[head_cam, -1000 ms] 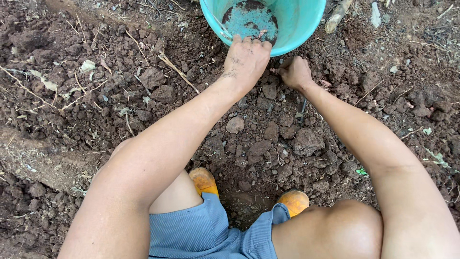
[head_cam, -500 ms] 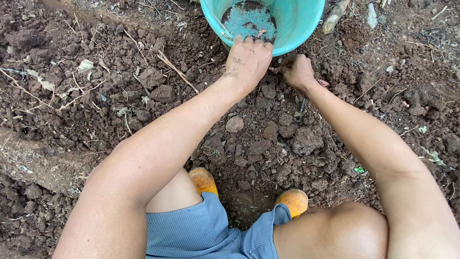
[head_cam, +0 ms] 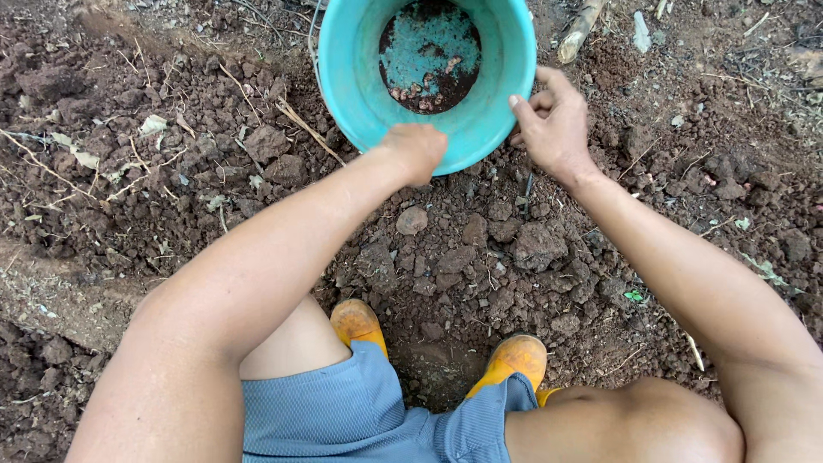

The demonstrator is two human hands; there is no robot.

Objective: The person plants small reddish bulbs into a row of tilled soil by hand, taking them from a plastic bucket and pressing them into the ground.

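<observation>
A turquoise plastic bucket (head_cam: 360,77) stands on dug-up brown soil at the top of the head view, with a little dark earth and a few pale bits on its bottom. My left hand (head_cam: 417,150) is curled over the bucket's near rim, fingers hidden from view. My right hand (head_cam: 553,120) rests against the bucket's right side, thumb on the rim and fingers spread. I am squatting; my orange boots (head_cam: 358,321) stand in the loose clods below the bucket.
Clods of earth (head_cam: 536,244) and a small stone (head_cam: 411,219) lie between bucket and boots. Dry twigs and leaf scraps (head_cam: 154,129) are scattered left. A piece of wood (head_cam: 579,30) lies beyond the bucket at the top right.
The view has tipped up, showing the whole bucket. Both hands have left the soil below the bucket: the left now grips the near rim, the right is on the right side.
</observation>
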